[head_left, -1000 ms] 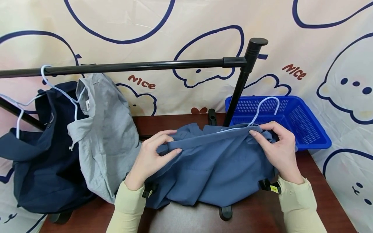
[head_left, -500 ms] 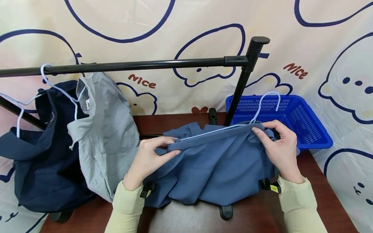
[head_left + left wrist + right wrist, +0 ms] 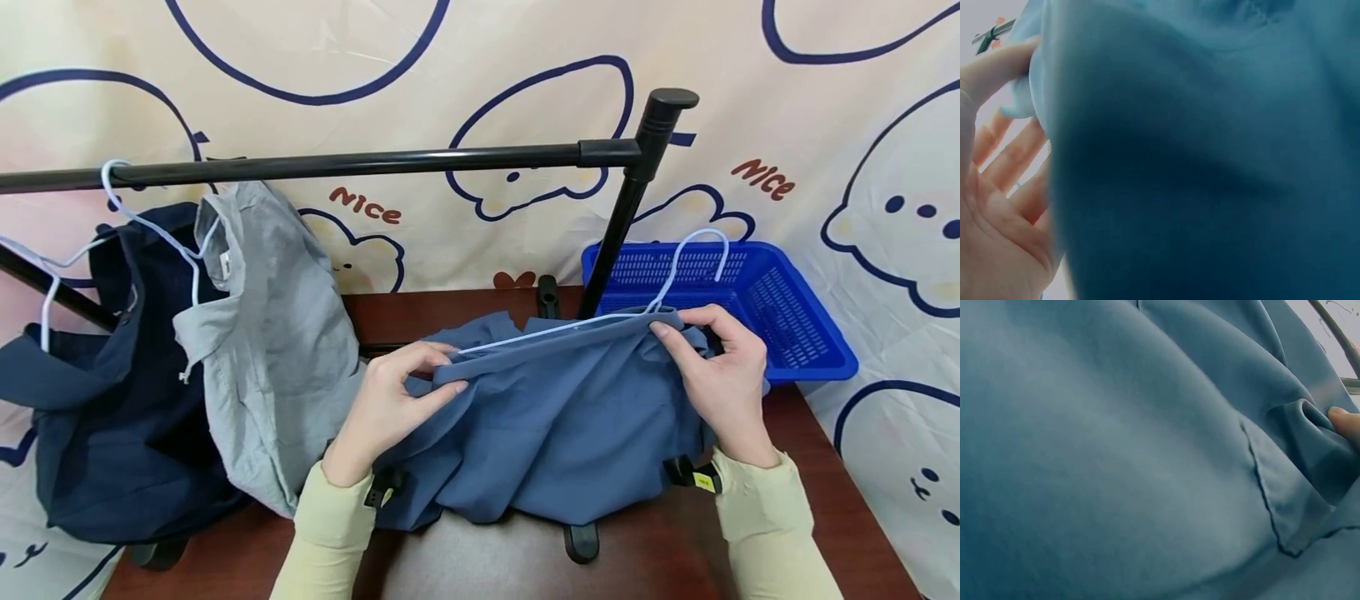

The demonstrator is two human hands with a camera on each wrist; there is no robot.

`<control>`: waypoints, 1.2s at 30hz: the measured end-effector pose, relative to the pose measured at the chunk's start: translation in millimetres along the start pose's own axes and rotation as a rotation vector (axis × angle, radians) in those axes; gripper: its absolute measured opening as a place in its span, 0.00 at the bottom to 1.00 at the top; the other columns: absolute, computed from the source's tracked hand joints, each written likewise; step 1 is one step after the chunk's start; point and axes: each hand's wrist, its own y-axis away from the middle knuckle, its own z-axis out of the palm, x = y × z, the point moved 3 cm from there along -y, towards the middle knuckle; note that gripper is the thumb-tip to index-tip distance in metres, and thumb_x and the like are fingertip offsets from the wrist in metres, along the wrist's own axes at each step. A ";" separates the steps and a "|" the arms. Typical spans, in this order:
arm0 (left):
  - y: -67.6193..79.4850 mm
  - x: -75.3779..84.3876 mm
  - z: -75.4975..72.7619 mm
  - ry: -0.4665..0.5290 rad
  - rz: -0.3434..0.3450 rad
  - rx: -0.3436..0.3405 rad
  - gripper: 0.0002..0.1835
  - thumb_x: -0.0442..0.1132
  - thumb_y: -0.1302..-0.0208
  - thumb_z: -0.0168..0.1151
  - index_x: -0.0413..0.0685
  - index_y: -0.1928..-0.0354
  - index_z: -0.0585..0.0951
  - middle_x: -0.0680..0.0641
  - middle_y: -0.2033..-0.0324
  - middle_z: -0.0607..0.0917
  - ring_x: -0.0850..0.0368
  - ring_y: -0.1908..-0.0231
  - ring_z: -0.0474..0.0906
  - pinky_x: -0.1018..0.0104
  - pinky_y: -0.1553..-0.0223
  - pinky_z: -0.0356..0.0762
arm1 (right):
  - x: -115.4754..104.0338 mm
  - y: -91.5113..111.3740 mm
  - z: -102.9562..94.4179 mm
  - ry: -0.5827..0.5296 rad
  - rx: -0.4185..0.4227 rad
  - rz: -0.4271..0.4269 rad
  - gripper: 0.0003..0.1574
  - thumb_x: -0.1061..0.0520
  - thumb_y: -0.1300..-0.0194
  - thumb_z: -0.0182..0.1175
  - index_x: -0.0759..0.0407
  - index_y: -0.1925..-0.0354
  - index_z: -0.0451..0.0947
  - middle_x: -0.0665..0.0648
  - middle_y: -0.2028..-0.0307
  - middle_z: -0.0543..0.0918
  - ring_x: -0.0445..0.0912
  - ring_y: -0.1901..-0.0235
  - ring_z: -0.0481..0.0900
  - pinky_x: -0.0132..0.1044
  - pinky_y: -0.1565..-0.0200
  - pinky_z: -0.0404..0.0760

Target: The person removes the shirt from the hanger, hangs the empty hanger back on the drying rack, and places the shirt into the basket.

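Observation:
A slate-blue garment point(image 3: 555, 425) with a long straight banded edge spreads between the hands in the head view. The left hand point(image 3: 393, 396) pinches that edge at its left end, thumb in front and fingers behind. At the other end, the right hand point(image 3: 723, 379) pinches the band close to a light-blue hanger point(image 3: 671, 271). The hanger's hook stands up out of the garment; its bar runs along inside the edge, with its lower part hidden by cloth. In the left wrist view, cloth point(image 3: 1197, 162) fills most of the picture. A stitched corner shows on the cloth point(image 3: 1147, 456) in the right wrist view.
A black clothes rack point(image 3: 375, 162) spans the back. On its left hang a navy garment point(image 3: 135, 450) and a grey garment point(image 3: 277, 358), on light-blue hangers. A blue plastic basket point(image 3: 813, 346) sits at the right on the brown table point(image 3: 810, 500).
The hanger's hook has risen and shifted slightly right, and more of its bar shows above the band. Both hands keep their pinch on the garment.

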 end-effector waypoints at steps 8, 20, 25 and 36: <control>-2.5 2.1 3.0 0.041 -0.018 0.017 0.11 0.32 0.40 0.75 0.54 0.63 0.81 0.53 0.50 0.87 0.60 0.54 0.84 0.62 0.61 0.82 | -25.0 2.5 2.9 -0.023 0.005 0.003 0.09 0.70 0.39 0.71 0.72 0.60 0.84 0.43 0.65 0.84 0.40 0.64 0.79 0.28 0.62 0.74; -1.0 -2.4 11.9 0.049 -0.056 0.064 0.12 0.31 0.41 0.76 0.55 0.66 0.82 0.53 0.62 0.90 0.60 0.58 0.86 0.61 0.62 0.82 | -27.7 5.6 5.8 -0.056 0.029 -0.011 0.08 0.70 0.39 0.70 0.74 0.61 0.83 0.47 0.66 0.83 0.40 0.65 0.77 0.29 0.64 0.72; 0.0 -2.9 14.6 0.057 -0.049 0.064 0.12 0.32 0.40 0.75 0.55 0.64 0.82 0.55 0.65 0.89 0.62 0.64 0.85 0.61 0.62 0.81 | -26.2 6.3 6.8 -0.052 0.040 -0.001 0.08 0.69 0.39 0.71 0.74 0.61 0.83 0.47 0.66 0.83 0.40 0.65 0.77 0.29 0.63 0.72; -0.8 3.1 2.4 0.053 -0.051 0.048 0.24 0.32 0.34 0.70 0.52 0.39 0.74 0.53 0.48 0.87 0.60 0.51 0.84 0.63 0.55 0.80 | -27.1 4.5 9.9 -0.039 -0.009 0.028 0.08 0.70 0.38 0.70 0.74 0.62 0.82 0.43 0.66 0.82 0.40 0.64 0.78 0.28 0.62 0.74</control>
